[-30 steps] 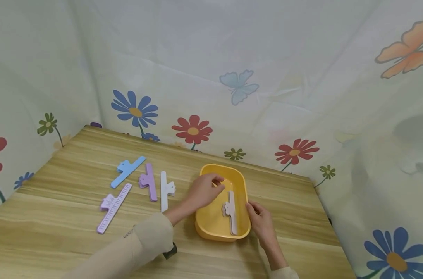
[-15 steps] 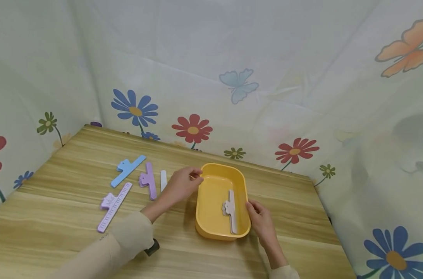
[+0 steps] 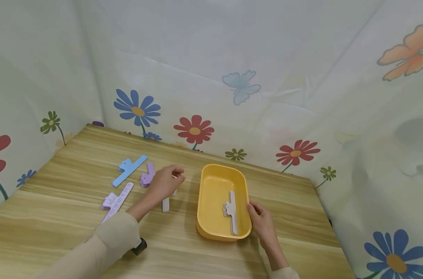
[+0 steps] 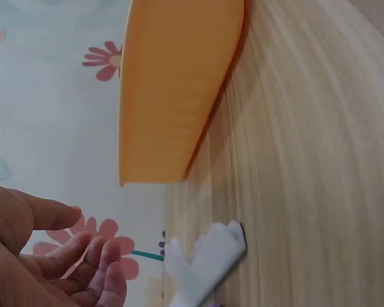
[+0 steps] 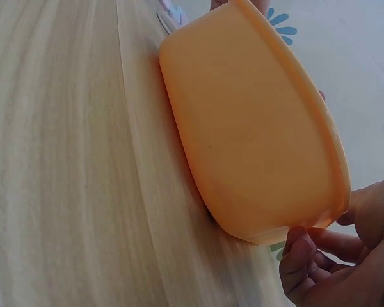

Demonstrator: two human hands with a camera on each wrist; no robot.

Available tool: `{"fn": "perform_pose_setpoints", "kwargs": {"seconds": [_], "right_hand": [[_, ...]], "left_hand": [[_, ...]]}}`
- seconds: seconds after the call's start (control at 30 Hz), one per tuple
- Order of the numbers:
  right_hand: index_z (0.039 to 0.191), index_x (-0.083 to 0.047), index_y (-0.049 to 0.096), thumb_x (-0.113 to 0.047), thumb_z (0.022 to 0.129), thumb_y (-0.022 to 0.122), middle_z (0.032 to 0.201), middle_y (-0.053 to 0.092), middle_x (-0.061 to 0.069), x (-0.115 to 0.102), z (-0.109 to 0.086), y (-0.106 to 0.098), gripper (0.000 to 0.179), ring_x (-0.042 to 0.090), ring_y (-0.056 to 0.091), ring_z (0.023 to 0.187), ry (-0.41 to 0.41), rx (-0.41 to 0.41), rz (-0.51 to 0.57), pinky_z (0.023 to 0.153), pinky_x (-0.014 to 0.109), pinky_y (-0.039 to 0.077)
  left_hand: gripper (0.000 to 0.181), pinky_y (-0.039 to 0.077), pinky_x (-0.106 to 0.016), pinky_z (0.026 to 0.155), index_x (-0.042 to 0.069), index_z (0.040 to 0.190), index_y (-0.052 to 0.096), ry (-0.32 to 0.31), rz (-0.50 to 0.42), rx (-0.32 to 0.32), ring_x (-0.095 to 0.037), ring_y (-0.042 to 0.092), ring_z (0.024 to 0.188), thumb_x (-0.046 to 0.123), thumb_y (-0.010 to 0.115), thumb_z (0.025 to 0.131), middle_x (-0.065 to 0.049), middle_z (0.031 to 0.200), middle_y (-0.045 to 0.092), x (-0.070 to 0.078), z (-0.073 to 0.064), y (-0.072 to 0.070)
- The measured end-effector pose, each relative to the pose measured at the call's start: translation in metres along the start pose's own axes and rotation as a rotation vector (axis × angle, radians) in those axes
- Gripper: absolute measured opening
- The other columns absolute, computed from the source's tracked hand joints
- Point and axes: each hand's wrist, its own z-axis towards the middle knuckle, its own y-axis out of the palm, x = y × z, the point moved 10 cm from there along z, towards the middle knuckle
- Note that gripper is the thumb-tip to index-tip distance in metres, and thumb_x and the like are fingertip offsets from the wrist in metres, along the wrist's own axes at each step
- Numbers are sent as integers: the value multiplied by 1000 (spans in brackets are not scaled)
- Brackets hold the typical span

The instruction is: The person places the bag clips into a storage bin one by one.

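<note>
My left hand (image 3: 164,182), fingers loosely bent and holding nothing, hovers over a white clip (image 3: 165,204) and covers much of it. The left wrist view has that clip's scalloped handle (image 4: 211,259) below the hand's fingers. At the right, my right hand (image 3: 262,224) pinches the rim of a yellow plastic tub (image 3: 209,211), thumb and index finger at the edge. Inside the tub lies a pale, greyish-white long clip (image 3: 233,217). A purple clip (image 3: 147,178) sits just left of my left hand, partly hidden by it.
Farther left lie a blue clip (image 3: 129,170) and a lilac clip with a ruler-like pattern (image 3: 117,201), its lower end covered by the left sleeve (image 3: 117,236). A flower-printed curtain (image 3: 183,69) rises behind the wooden table (image 3: 284,201).
My left hand has moved left, out from over the tub, past its rim and above the white clip. The right hand keeps its place at the tub's rim.
</note>
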Motion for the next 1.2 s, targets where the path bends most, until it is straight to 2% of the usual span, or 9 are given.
{"fn": "perform_pose_setpoints", "kwargs": {"seconds": [0.27,0.5,0.63,0.87,1.03,1.2], "right_hand": [[115,-1,63,-24,95,55,100,64,18,-1,-1,0,31,27,61,84,-12,-11,10,67,30,52],[114,-2,64,-24,95,55,99,64,17,0,-2,1,31,26,61,84,-16,-10,27,66,29,52],[115,-1,63,-26,95,55,100,64,17,0,-1,1,33,25,61,84,-24,-12,28,66,28,52],[115,-1,63,-26,95,55,100,64,16,-1,-1,1,33,24,62,84,-24,-13,19,66,28,52],[115,-1,63,-26,95,55,100,64,16,0,0,1,33,24,62,84,-25,-15,21,66,27,53],[115,-3,64,-25,95,55,99,65,15,1,0,1,31,23,62,83,-19,-13,31,65,27,52]], "left_hand": [[28,49,-36,71,4,110,65,-41,-3,9,-23,60,89,21,63,87,-7,97,66,-24,3,-5],[32,48,-40,77,1,114,63,-57,8,-20,-26,60,92,17,61,87,-11,102,65,-39,5,0],[37,47,-42,83,0,118,61,-45,47,-43,-29,59,98,15,65,84,-14,109,63,-41,5,6],[44,44,-45,87,-4,117,61,37,176,-56,-35,55,104,12,72,78,-20,110,61,-38,4,14],[46,45,-45,86,-6,116,61,55,226,-49,-37,55,102,10,74,75,-23,109,60,-37,3,16],[48,44,-46,85,-5,115,62,48,248,-40,-37,54,100,10,76,73,-24,107,60,-38,2,17]]}}
